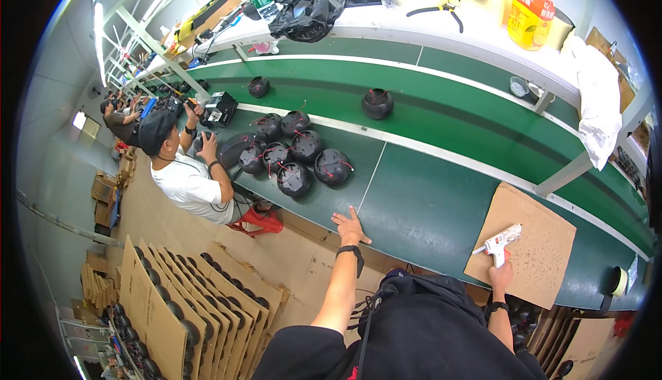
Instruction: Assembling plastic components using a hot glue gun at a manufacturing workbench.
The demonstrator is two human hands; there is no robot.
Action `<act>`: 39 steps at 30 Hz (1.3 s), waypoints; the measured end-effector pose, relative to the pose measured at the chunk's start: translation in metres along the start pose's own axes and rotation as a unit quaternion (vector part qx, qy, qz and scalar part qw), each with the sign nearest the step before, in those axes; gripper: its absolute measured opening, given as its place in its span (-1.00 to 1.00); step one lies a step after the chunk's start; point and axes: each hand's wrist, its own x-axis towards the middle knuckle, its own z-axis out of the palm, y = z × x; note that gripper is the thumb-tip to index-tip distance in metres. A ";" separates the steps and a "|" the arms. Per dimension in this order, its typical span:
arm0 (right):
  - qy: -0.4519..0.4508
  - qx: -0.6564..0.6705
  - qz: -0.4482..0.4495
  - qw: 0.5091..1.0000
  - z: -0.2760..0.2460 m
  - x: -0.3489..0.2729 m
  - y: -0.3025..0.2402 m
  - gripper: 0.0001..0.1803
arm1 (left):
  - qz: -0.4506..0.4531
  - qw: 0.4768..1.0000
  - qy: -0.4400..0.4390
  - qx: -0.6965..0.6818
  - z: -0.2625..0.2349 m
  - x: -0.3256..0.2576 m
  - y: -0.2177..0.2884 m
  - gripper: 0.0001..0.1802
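My left hand point(351, 227) rests on the front edge of the green workbench point(414, 194), fingers spread, holding nothing. In my right hand point(501, 274) is a white hot glue gun point(499, 242), gripped by its handle with the nozzle toward the left. The gun is over a brown cardboard sheet point(541, 256) marked with dark specks. Beyond my left hand sits a cluster of several round black housings point(334, 167) with thin red wires sticking out. Two more stand apart on the green conveyor: one black housing point(377, 104) near the middle, another black housing point(259, 87) farther left.
A co-worker point(186, 173) in a white shirt works at the bench on the left, near a red stool point(258, 221). Cardboard dividers point(200, 311) with black parts fill the lower left. Above the conveyor, a white shelf point(427, 28) bears pliers, bottles and a black bag. A tape roll point(618, 281) stands far right.
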 end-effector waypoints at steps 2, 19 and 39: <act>-0.003 -0.006 0.001 1.000 0.000 0.000 0.000 -0.57 | -0.002 1.000 0.001 0.007 0.000 0.000 0.000 0.68; -0.023 0.001 0.015 1.000 -0.005 -0.002 -0.006 -0.60 | 0.003 1.000 0.010 0.019 0.002 -0.001 -0.003 0.67; 0.012 0.023 -0.007 1.000 0.007 0.001 0.004 -0.58 | 0.002 1.000 0.022 0.021 -0.001 -0.003 -0.001 0.65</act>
